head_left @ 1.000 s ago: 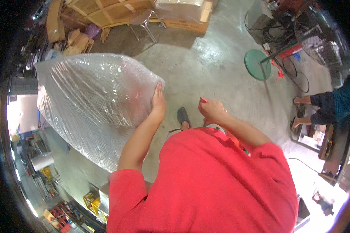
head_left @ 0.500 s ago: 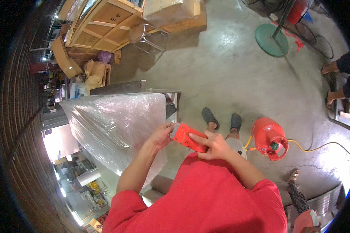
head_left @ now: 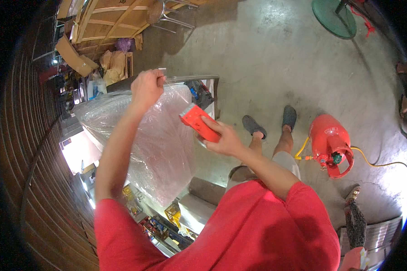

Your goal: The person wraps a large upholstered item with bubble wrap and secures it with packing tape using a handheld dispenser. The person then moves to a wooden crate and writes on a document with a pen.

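Observation:
My right hand (head_left: 225, 139) grips a red tape dispenser (head_left: 200, 123), its toothed end pointing up and left. From that end a thin clear strip of tape (head_left: 177, 93) runs to my left hand (head_left: 147, 88), which is closed with fingertips pinching the tape's end. Below and between both hands lies a large bundle covered in clear bubble wrap (head_left: 160, 153), its surface shiny and creased. The left hand is over the far edge of the wrap; the dispenser hovers above the wrap's right side.
A red gas cylinder (head_left: 326, 128) with a yellow hose (head_left: 377, 163) stands at the right. A round stool (head_left: 157, 12) and wooden crates (head_left: 115, 20) are far left. At far right is a green round base (head_left: 333, 17). Another person's leg (head_left: 356, 221) shows lower right.
My left hand has moved up and away from the dispenser, drawing out a strip of tape. My right hand with the dispenser has risen slightly leftward. The view has shifted.

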The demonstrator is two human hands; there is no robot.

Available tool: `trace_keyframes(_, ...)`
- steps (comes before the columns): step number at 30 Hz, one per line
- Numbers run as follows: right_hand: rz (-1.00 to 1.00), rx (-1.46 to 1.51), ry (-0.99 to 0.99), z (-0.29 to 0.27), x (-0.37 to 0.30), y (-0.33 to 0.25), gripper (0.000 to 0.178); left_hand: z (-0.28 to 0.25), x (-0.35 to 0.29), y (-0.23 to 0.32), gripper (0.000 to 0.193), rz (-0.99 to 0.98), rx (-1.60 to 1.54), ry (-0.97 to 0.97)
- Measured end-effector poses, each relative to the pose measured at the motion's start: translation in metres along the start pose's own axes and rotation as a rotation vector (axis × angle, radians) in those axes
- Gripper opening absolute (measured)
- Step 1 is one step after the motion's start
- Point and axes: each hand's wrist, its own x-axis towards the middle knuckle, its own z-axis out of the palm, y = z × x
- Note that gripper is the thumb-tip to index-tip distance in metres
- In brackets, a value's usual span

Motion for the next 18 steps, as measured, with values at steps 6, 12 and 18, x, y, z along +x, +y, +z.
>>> trace_keyframes(6,0.252,0.315,-0.332,0.053,0.038,0.042,0.079,0.010,0.028,-0.036,0.036,-0.302,0.398,-0.564)
trace_keyframes(12,0.139,0.338,-0.274,0.056,0.019,0.067,0.080,0.012,-0.010,-0.007,0.048,0.212,0.530,-0.381)
trace_keyframes(18,0.452,0.171,-0.620,0.085,-0.115,0.079,0.079,0.051,-0.151,-0.007,0.058,0.436,0.529,-0.435)
